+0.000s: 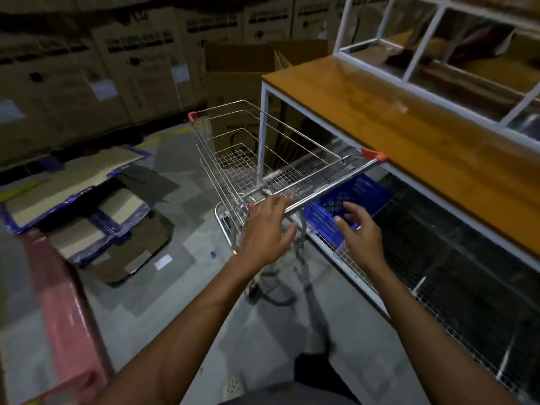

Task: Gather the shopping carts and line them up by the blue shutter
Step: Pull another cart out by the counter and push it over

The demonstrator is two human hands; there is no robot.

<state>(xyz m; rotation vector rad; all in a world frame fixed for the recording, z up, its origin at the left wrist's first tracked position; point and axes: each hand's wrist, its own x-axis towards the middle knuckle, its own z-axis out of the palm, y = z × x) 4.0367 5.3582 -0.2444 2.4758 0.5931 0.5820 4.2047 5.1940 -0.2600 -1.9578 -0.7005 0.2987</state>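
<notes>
Hovering by cart (263,159) w/ L hand (267,229), R hand (361,232), fingers apart, nothing gripped; may clip table (409,135) beside cart if shoved one-handed.

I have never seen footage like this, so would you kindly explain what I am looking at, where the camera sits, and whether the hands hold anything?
There is no machine here. A person wears a wide-angle camera on the head, looking forward and down, so you see their own two bare arms.

The left hand is open, with its fingers at the handle of a wire shopping cart but not curled round it. The right hand is open too, short of the handle. Neither hand holds anything.

The cart's basket looks empty. It stands beside a wooden-topped rack, with a blue crate on the wire shelf below. Flattened cardboard lies on the floor, and stacked cartons stand behind. No blue shutter shows.
</notes>
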